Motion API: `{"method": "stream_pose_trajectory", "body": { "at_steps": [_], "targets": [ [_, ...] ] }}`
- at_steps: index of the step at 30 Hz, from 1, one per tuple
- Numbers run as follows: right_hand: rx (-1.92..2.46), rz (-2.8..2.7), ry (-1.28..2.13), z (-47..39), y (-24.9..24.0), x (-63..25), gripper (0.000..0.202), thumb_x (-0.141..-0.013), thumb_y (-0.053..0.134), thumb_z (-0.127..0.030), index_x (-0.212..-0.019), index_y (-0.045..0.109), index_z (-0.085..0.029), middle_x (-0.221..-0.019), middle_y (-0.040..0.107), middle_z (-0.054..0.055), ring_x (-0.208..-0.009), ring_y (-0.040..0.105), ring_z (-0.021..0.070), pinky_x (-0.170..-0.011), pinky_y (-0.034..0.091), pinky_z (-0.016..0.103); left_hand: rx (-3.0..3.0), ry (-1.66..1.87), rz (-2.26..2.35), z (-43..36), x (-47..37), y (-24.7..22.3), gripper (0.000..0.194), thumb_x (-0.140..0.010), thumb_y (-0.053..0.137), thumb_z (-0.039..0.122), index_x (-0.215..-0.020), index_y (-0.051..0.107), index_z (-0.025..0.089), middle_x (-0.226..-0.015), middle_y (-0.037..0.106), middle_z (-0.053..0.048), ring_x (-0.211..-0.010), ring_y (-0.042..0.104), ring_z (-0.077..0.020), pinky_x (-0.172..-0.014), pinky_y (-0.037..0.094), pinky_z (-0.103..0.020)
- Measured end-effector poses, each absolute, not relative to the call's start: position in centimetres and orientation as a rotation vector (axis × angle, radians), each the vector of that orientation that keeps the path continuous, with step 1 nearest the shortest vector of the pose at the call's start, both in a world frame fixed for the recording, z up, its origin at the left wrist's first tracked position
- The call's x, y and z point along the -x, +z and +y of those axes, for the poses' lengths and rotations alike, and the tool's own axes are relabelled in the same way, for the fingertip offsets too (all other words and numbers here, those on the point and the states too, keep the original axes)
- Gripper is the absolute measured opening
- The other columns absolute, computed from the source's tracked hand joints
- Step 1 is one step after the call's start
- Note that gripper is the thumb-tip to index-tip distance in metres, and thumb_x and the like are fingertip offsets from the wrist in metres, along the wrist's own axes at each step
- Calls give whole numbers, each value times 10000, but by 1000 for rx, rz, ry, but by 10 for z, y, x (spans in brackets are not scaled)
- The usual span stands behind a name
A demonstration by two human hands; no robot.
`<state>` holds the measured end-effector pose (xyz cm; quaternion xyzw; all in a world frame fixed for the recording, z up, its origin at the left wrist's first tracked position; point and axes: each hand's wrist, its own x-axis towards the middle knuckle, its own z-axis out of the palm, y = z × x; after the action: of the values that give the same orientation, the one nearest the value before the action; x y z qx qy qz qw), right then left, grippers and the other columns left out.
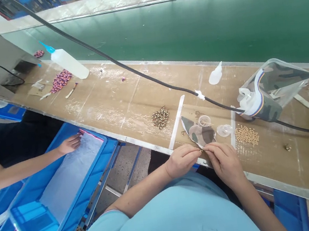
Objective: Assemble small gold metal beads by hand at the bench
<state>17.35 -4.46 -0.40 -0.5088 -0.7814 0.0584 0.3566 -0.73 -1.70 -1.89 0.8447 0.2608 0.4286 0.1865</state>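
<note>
Both of my hands meet at the bench's front edge, fingertips almost touching. My left hand (183,160) pinches a tiny gold-coloured piece, and my right hand (223,159) is closed beside it; what its fingertips hold is too small to make out. Just beyond them lies a camouflage-patterned piece (204,134), with a small round clear cup (204,121) at its far edge. A clear lid-like dish (224,130) sits to its right. Farther left is a pile of gold-and-dark small parts (160,117), and on the right a pile of beige beads (246,135).
A black cable (136,71) crosses above the bench. A white bottle (70,63) lies near pink-purple pieces (61,80). At the right is a plastic bag (291,74). A person's hand (70,144) reaches over a blue bin (101,147) at the left.
</note>
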Motion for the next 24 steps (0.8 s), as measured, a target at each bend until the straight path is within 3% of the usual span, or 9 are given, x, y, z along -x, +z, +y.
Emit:
{"method": "stream_pose_trajectory", "body": {
  "at_steps": [10,19,24],
  "targets": [
    [1249,-2028,202,-45,1,-170,128,-891,495,-149,-980,567,-208,-884,645,41,-784,567,150,-733,426,304,-2371,1193,804,-15,3,-11,139,-842,506,78,-949,577,129,-833,668,-77,-800,632,-131,-749,553,-243],
    [1268,-2117,50,-43,-3,-169,205,-879,427,-69,-957,565,-200,-864,614,43,-741,512,144,-722,400,289,-2322,1183,828,-15,2,-12,143,-848,497,80,-953,574,141,-848,670,-71,-819,634,-132,-772,558,-258],
    [1313,-2150,65,-43,-5,-169,211,-898,398,-107,-942,587,-188,-860,604,50,-753,507,148,-726,387,288,-2303,1191,828,-15,3,-12,135,-847,503,81,-943,576,143,-844,676,-71,-836,641,-134,-788,556,-259]
  ]
}}
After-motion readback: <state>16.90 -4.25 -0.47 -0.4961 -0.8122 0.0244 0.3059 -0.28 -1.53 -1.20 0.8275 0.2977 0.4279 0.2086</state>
